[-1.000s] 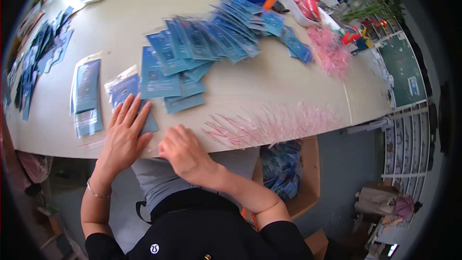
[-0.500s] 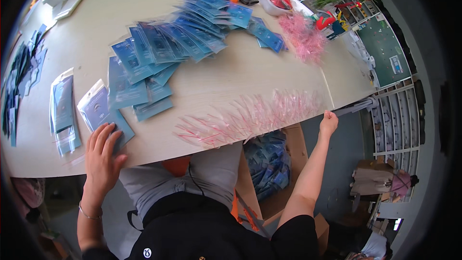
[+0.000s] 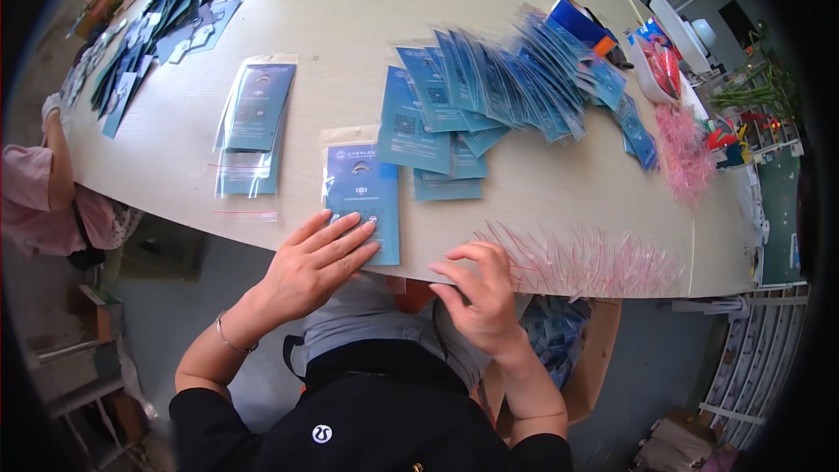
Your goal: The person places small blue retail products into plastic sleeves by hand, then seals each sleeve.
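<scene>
A blue card in a clear plastic sleeve (image 3: 360, 177) lies near the table's front edge. My left hand (image 3: 319, 258) rests flat on its lower part, fingers stretched out. Right of it, my right hand (image 3: 481, 299) hovers at the table edge, fingers bent and the thumb apart from the index finger, with nothing visible between them. Just past that hand a fanned row of clear plastic bags with red strips (image 3: 585, 262) lies along the edge. Behind the card spreads a long overlapping pile of blue sleeved cards (image 3: 498, 87).
More sleeved cards (image 3: 253, 118) lie at the left. Beyond them is a heap of dark blue-green cards (image 3: 157, 35), near a co-worker's arm in a pink sleeve (image 3: 35, 188). Pink shredded material (image 3: 683, 153) lies at the right. A cardboard box (image 3: 603, 350) of blue packets stands below the table.
My right hand has come in from the table's far right edge to beside the card. My left hand stays on the card. The view has swung left, bringing the co-worker in.
</scene>
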Action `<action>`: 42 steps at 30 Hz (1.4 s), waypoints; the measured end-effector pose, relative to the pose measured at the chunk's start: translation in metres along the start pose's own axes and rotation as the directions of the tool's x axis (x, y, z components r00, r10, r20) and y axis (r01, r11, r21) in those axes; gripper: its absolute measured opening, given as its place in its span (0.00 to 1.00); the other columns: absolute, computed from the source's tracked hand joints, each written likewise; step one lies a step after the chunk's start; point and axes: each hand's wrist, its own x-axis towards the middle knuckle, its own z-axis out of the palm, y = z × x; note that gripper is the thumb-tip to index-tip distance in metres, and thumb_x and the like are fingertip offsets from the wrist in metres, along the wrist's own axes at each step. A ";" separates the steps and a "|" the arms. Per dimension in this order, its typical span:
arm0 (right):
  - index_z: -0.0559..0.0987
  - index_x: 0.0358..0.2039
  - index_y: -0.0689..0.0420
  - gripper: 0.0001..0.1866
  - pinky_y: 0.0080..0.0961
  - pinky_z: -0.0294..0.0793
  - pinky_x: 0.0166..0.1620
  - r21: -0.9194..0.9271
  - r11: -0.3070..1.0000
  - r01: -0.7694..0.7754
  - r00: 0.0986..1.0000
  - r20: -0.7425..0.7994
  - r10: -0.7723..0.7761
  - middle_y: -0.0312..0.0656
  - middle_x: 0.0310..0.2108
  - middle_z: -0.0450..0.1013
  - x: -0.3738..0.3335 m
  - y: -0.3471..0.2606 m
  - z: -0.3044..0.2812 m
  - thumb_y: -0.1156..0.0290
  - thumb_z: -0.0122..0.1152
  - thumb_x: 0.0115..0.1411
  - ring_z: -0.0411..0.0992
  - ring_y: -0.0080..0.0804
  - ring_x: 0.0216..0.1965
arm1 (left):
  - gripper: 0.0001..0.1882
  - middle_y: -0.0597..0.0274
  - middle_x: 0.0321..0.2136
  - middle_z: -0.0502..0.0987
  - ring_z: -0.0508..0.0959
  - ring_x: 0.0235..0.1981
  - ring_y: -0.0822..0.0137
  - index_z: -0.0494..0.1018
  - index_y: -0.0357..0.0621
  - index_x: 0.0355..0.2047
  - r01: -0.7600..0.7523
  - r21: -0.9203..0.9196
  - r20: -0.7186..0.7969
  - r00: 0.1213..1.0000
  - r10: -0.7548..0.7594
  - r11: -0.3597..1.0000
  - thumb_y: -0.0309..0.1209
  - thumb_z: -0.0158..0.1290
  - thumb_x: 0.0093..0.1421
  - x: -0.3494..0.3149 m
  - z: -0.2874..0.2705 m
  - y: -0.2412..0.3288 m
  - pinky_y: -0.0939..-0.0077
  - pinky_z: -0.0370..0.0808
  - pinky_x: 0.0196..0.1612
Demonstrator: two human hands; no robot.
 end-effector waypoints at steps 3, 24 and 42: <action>0.83 0.38 0.51 0.19 0.37 0.68 0.48 0.002 0.998 0.062 0.998 0.011 -0.062 0.38 0.41 0.72 0.017 -0.002 0.024 0.78 0.73 0.43 0.70 0.40 0.45 | 0.27 0.61 0.62 0.71 0.68 0.64 0.60 0.72 0.49 0.59 0.011 -0.037 -0.042 0.999 -0.013 0.999 0.31 0.59 0.57 -0.001 0.001 0.000 0.56 0.63 0.66; 0.82 0.29 0.54 0.06 0.41 0.58 0.54 -0.101 0.969 -0.228 0.974 -0.036 0.225 0.39 0.42 0.73 0.008 -0.022 0.034 0.70 0.71 0.50 0.67 0.41 0.50 | 0.09 0.57 0.47 0.78 0.74 0.53 0.53 0.76 0.45 0.27 0.115 -0.186 -0.276 0.947 -0.164 0.976 0.28 0.67 0.47 -0.019 0.002 -0.001 0.56 0.68 0.56; 0.76 0.28 0.56 0.10 0.45 0.57 0.55 -0.156 0.900 -0.408 0.912 -0.029 0.408 0.43 0.43 0.66 0.014 -0.031 0.042 0.69 0.69 0.53 0.62 0.45 0.52 | 0.08 0.56 0.47 0.72 0.67 0.56 0.50 0.75 0.45 0.22 0.462 -0.252 -0.188 0.838 -0.512 0.850 0.27 0.66 0.47 -0.002 -0.007 0.020 0.58 0.57 0.55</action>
